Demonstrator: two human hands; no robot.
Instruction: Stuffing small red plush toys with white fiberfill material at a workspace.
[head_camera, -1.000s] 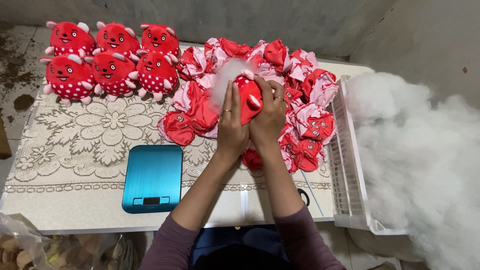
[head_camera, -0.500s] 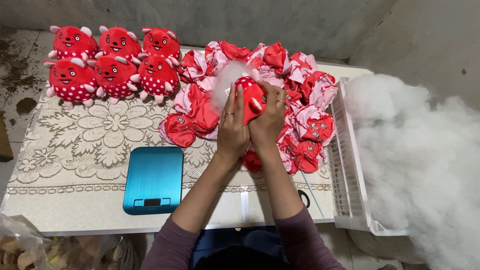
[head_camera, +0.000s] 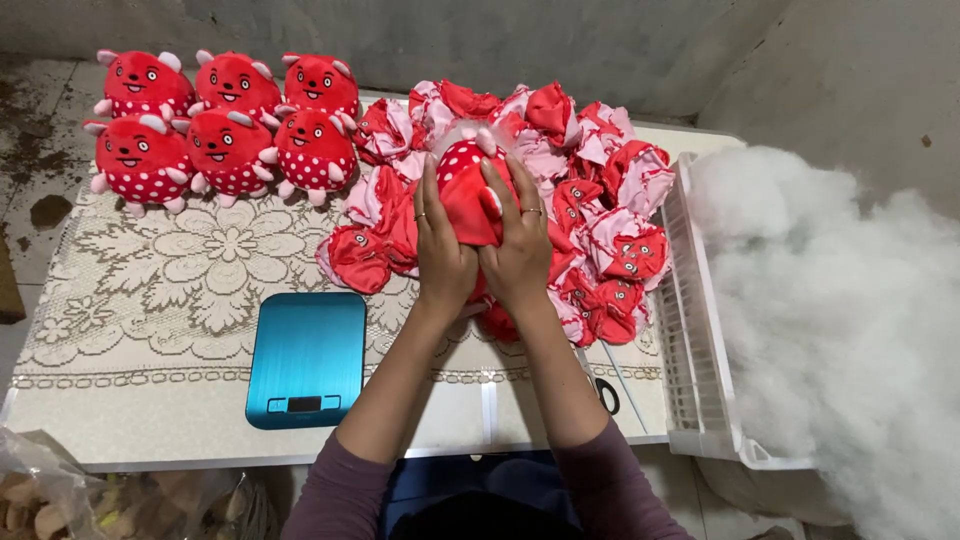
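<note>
My left hand (head_camera: 440, 255) and my right hand (head_camera: 522, 245) together clasp a red plush toy skin (head_camera: 465, 175) with white dots, held above the table with a little white stuffing showing at its top. Under and around my hands lies a heap of unstuffed red and pink toy skins (head_camera: 600, 200). Several stuffed red plush toys (head_camera: 225, 120) with faces stand in two rows at the table's far left.
A blue kitchen scale (head_camera: 305, 358) lies on the lace tablecloth (head_camera: 160, 270) near the front edge. A white slatted crate (head_camera: 695, 330) stands on edge at the right, with a big pile of white stuffing (head_camera: 840, 300) beyond it. Scissors (head_camera: 605, 392) lie by my right forearm.
The loose tuft of white stuffing at the top of the toy skin has mostly gone inside it. My hands have closed higher around the skin.
</note>
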